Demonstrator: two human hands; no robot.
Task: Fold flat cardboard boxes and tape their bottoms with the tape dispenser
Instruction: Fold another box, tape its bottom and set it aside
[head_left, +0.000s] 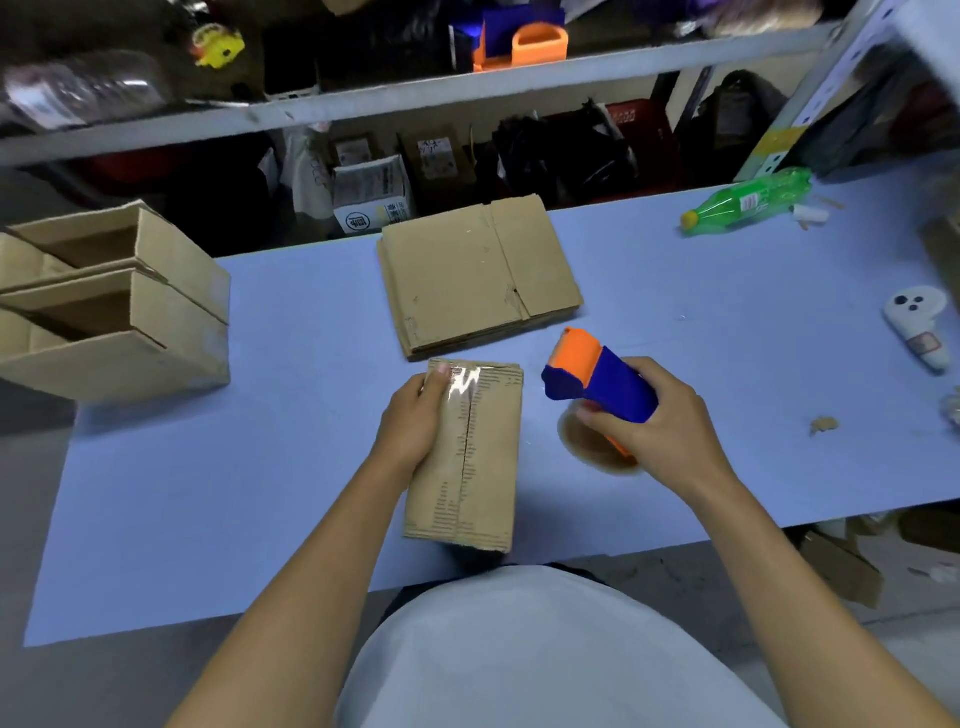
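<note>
A folded cardboard box (483, 467) stands bottom-up on the blue table (208, 493) in front of me, its two flaps meeting along a centre seam. Shiny clear tape covers the far end of that seam. My left hand (415, 415) grips the box's left side, thumb pressing on the tape at the far edge. To the right of the box, my right hand (654, 421) holds the blue and orange tape dispenser (597, 382) above the table, with its brownish tape roll underneath. A stack of flat cardboard boxes (478, 275) lies behind.
Two folded boxes (119, 301) are stacked at the table's left edge. A green plastic bottle (748, 202) lies at the far right, a white controller (919, 327) near the right edge. Shelves with clutter stand behind the table. A cardboard scrap (823, 425) lies right of my hand.
</note>
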